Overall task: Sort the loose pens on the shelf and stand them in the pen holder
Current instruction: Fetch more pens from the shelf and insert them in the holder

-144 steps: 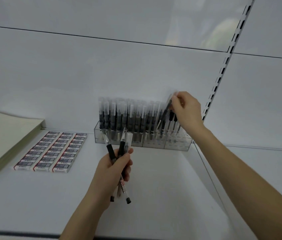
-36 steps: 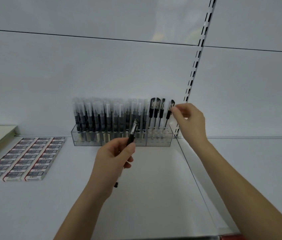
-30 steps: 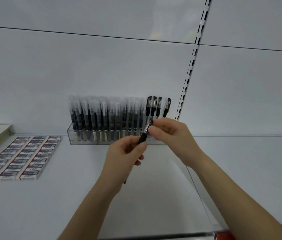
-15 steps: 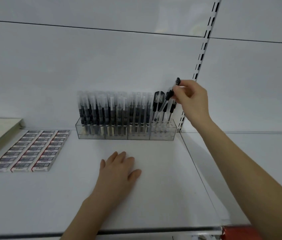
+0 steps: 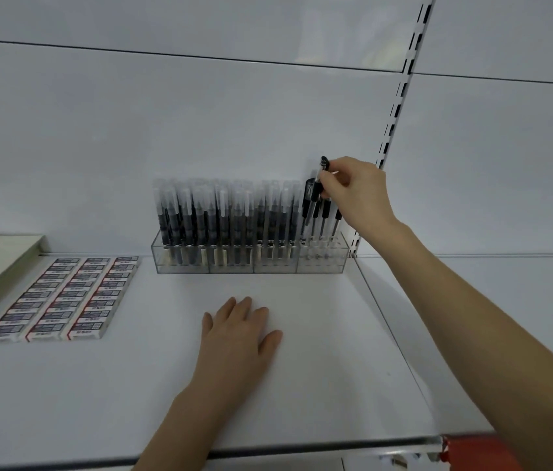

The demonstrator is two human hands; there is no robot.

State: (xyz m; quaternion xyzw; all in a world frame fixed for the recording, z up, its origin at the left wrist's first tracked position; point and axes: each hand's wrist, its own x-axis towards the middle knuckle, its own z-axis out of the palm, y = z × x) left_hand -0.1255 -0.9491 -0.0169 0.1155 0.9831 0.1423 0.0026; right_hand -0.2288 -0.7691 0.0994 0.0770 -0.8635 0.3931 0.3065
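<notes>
My left grip (image 5: pixel 234 338) lay flat on the shelf (image 5: pixel 319 396) in front of the pen holder (image 5: pixel 251 265), fingers straight, holding nothing. Rows of small labelled packs (image 5: pixel 64 297) sat left of the holder. Above the holder's rightmost compartment, my right grip (image 5: pixel 356 192) pinched a black-capped pen (image 5: pixel 318 185) near its top, nearly upright, its lower end among the black-capped pens standing there.

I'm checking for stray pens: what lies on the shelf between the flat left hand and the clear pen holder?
Nothing lies there: the head view shows only bare white shelf between the left hand and the pen holder.
</notes>
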